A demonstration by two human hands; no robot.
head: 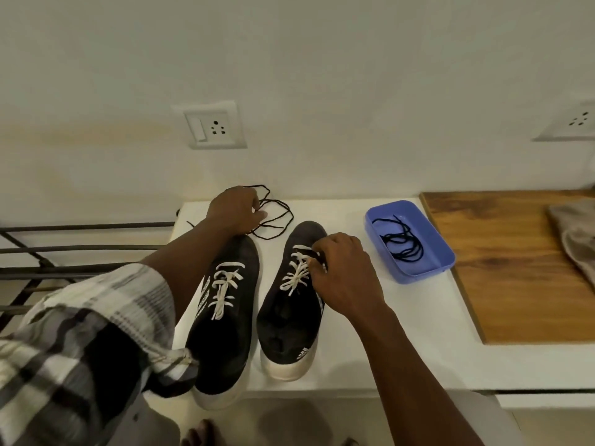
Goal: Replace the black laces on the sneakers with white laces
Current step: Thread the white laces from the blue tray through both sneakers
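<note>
Two black sneakers with white soles stand side by side on the white table (402, 342), toes pointing to the wall. The left sneaker (225, 333) and the right sneaker (289, 317) both carry white laces (297, 272). My left hand (236, 209) reaches past the left shoe's toe and pinches a loose black lace (273, 220) lying in loops at the table's back. My right hand (344, 278) sits on the right sneaker, its fingers curled round the white lace near the upper eyelets.
A blue plastic tray (444, 255) to the right of the shoes holds another black lace (404, 244). A wooden board (521, 268) with a cloth (576, 236) lies further right. A black metal rack (64, 249) stands left. Wall sockets sit behind.
</note>
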